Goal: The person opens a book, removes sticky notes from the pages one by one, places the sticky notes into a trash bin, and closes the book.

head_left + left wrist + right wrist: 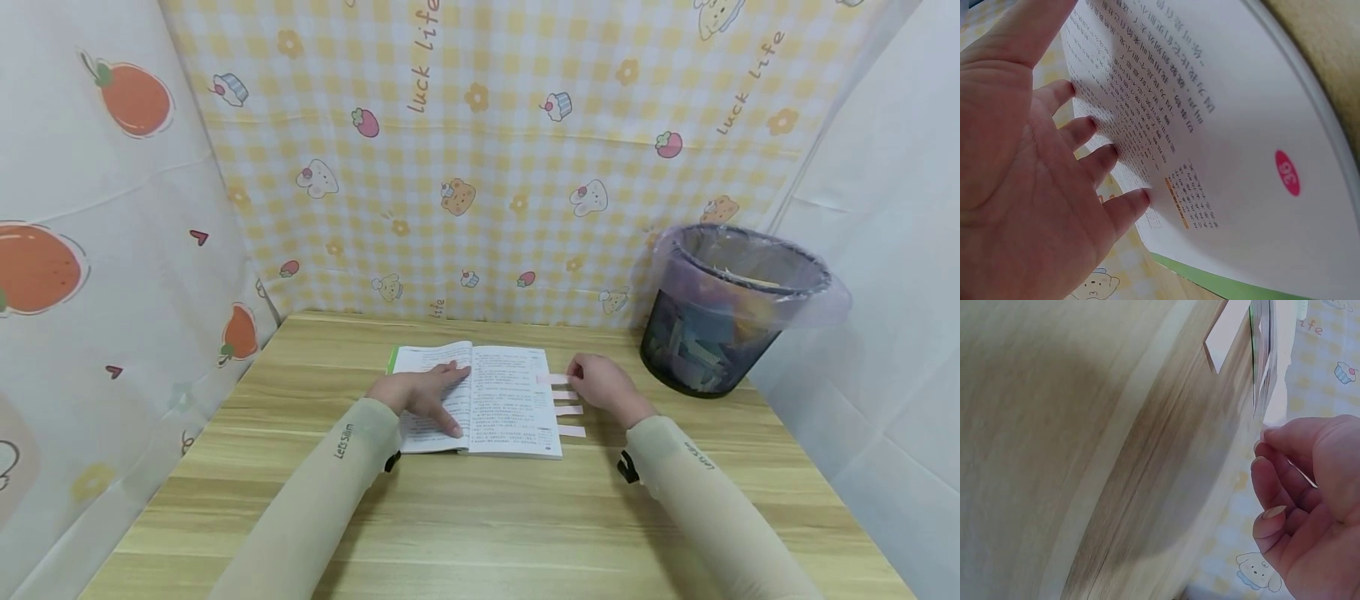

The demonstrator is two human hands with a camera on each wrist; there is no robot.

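Observation:
An open book lies on the wooden table, its pages full of printed text. My left hand rests on the left page with thumb and fingers spread; in the left wrist view its fingertips touch the curved page. Several pale pink sticky tabs jut out from the book's right edge. With thumb and forefinger, my right hand pinches the end of the topmost sticky tab, which lies partly over the right page. In the right wrist view the other fingers of that hand are curled.
A dark mesh waste bin lined with a purplish bag stands at the table's back right, with some scraps inside. A patterned yellow checked curtain hangs behind the table, and pale cloth hangs at both sides.

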